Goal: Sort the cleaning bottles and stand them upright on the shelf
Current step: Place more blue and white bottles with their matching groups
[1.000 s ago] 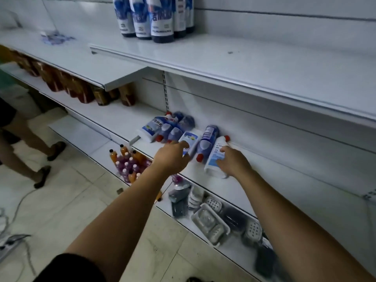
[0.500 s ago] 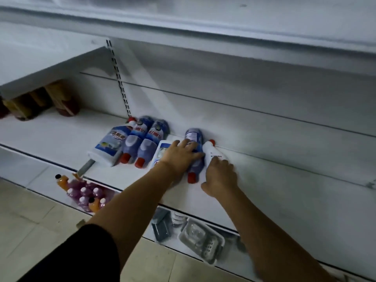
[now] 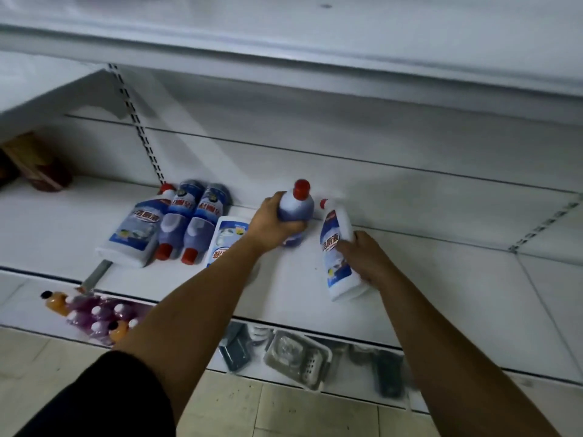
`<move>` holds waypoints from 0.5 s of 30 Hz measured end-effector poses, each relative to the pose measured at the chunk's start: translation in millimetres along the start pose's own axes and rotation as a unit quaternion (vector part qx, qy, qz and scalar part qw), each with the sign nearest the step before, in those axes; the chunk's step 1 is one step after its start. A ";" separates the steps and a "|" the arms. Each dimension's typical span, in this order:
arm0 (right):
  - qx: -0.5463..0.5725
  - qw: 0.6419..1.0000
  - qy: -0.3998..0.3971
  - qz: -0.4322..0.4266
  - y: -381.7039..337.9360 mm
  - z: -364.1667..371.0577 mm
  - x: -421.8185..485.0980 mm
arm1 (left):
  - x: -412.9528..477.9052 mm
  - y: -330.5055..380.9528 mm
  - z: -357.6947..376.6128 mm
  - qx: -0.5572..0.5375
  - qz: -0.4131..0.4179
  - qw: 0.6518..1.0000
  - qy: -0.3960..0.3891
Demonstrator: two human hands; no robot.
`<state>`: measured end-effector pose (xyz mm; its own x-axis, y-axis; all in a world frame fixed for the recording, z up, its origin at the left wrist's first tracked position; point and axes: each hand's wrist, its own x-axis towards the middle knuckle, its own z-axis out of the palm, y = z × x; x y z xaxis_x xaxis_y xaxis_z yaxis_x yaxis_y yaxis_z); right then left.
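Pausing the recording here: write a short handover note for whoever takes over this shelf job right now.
Left hand: grips the purple bottle, cap up, nearly upright.
Right hand: grips the white bottle, tilted, cap toward the back.
Lying on the shelf: far-left white bottle, two purple ones, second white bottle by the left forearm.
Done: none stands free.
Left: stand all six upright, sorted by kind.

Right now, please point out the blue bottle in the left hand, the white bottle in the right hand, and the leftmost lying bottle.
Blue bottle (image 3: 298,205), head view, on its blue shoulder.
White bottle (image 3: 328,239), head view, on its blue label.
Leftmost lying bottle (image 3: 135,228), head view, on its label.
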<state>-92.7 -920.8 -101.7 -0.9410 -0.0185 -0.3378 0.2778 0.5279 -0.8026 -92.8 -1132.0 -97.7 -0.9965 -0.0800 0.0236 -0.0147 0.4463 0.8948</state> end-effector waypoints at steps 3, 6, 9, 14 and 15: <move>0.132 0.990 -0.027 0.038 1.3 2.0 -20.6 | -11.9 11.5 -2.2 -0.140 -0.082 0.987 -0.012; 0.198 0.979 -0.031 0.042 -3.1 -4.4 -43.8 | -28.5 20.0 -8.6 -0.181 -0.086 0.979 -0.017; 0.250 0.968 -0.018 0.034 -7.6 -10.8 -72.1 | -46.9 26.0 -19.0 -0.247 -0.131 0.959 -0.040; 0.342 0.939 -0.029 -0.004 -17.2 -16.4 -125.2 | -87.3 56.4 -26.8 -0.373 -0.200 0.903 -0.079; 0.349 0.937 -0.025 -0.009 -19.5 -17.4 -134.1 | -96.8 66.4 -28.5 -0.396 -0.216 0.887 -0.098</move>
<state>24.6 -913.9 -32.2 -0.9411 -0.0710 -0.3305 0.3377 -0.1568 -0.9281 5.0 -1120.1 -27.8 -0.9082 0.0994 -0.4067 -0.4138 -0.3609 0.8358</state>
